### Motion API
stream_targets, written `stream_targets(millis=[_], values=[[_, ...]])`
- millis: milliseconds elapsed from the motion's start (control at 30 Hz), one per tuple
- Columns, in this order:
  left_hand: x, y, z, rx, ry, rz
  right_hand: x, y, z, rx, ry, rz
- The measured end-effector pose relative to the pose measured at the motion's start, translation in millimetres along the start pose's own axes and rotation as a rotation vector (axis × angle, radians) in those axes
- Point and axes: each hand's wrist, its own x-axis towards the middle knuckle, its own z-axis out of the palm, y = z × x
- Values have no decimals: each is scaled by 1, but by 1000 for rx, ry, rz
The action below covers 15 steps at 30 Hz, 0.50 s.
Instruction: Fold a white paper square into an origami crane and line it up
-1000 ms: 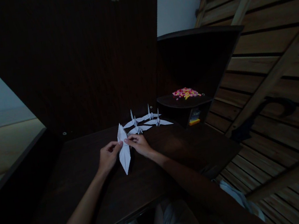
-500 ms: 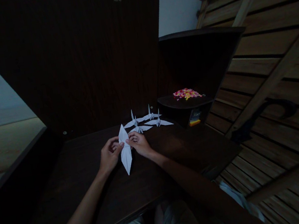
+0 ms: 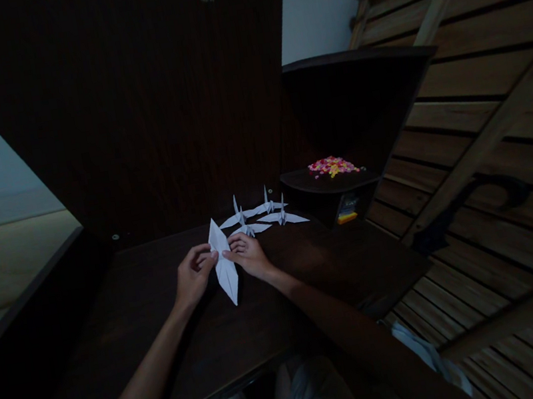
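A white folded paper, a long diamond with creases down its length, is held up between my two hands over the dark desk. My left hand pinches its left edge near the middle, thumb on the front face. From the other side my right hand grips the right edge, its thumb also on the front and its fingers curled behind. Just beyond my right hand stand several finished white paper cranes, wings spread and necks upright.
A dark desk lies under my hands, with a tall dark panel behind it. On a corner shelf at the right sits a heap of small pink, red and yellow pieces. A yellow item lies below. Wooden slats rise farther right.
The folded paper has tilted: its top tip has swung left and its bottom tip right. Both hands keep their grip and have barely moved. The cranes stay where they were.
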Motion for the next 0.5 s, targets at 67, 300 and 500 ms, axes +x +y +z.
stream_targets(millis=[67, 300, 500], values=[[0, 0, 0, 1, -38, -5, 2, 2, -1, 7, 9, 1], [2, -2, -6, 66, -6, 58, 2, 2, -5, 20, -19, -89], [1, 4, -10, 200, -7, 152, 0, 2, -7, -4, -14, -86]])
